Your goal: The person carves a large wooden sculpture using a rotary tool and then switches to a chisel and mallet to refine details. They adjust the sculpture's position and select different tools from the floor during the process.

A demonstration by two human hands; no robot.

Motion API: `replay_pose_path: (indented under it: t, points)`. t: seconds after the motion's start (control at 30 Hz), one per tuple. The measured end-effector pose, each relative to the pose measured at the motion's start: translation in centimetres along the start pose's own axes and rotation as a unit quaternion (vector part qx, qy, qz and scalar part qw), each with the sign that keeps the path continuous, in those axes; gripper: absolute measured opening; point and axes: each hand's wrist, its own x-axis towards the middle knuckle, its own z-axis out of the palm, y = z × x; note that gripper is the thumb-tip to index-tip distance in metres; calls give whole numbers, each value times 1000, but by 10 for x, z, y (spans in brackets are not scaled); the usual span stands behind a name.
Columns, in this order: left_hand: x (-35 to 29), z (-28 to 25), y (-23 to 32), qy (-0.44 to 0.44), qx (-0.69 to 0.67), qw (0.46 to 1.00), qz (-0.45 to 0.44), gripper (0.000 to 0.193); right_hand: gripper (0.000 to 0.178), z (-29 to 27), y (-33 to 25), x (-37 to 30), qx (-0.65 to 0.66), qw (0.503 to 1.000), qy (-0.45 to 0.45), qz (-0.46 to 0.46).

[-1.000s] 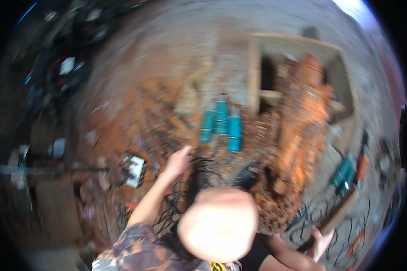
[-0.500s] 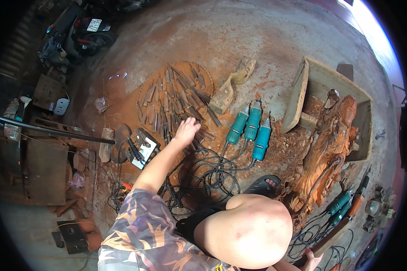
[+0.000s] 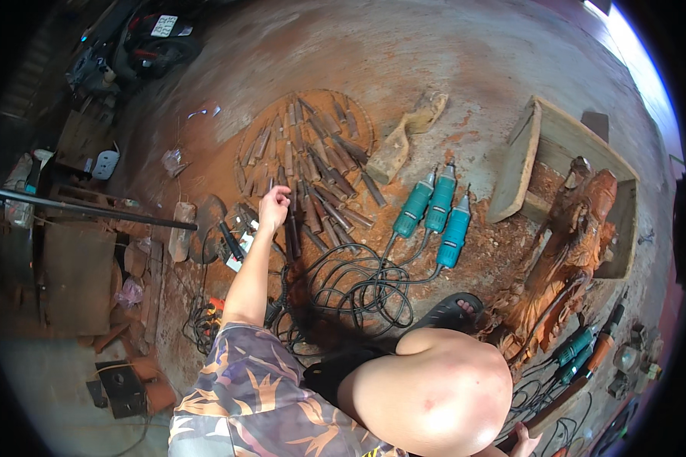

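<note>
My left hand (image 3: pixel 275 204) is over the near left edge of a spread of brown carving chisels (image 3: pixel 324 156), its fingers curled in a pinch. A slim dark shaft, apparently a chisel (image 3: pixel 271 183), pokes up from the fingertips. The chisels lie on a round, sawdust-covered patch with a thin rim (image 3: pixel 373 126). Low at the right, partly hidden by my knee, my right hand (image 3: pixel 525 442) is closed round the near end of a long wooden-handled tool (image 3: pixel 560 404). The reddish carved wood piece (image 3: pixel 560 259) leans on a wooden box (image 3: pixel 530 145).
Three teal power tools (image 3: pixel 440 202) lie right of the chisels, with coiled black cords (image 3: pixel 366 293) nearer me. A pale twisted wood block (image 3: pixel 404 141) is beyond them. More teal tools (image 3: pixel 575 354) lie far right. A black bar (image 3: pixel 91 209) juts in from the left.
My left hand has moved left from the middle of the near chisels, and its fingers are now pinched. The view has shifted slightly. My right hand stays at the wooden-handled tool.
</note>
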Motion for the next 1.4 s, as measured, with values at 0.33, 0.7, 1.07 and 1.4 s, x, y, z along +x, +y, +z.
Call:
replay_pose_path:
  t: [0.33,0.7,1.07,1.4]
  points:
    - [-83,44,-59,-15,-43,999,-1,22,63,11,1,22,23,998,-6,-53]
    - [-93,40,-34,-34,69,995,67,24,59,15,1,25,37,997,-14,-69]
    - [-103,38,-23,-12,127,979,159,26,55,8,9,28,40,996,-9,-76]
    - [-109,38,8,-53,215,900,376,21,45,12,-21,-10,53,996,-21,-69]
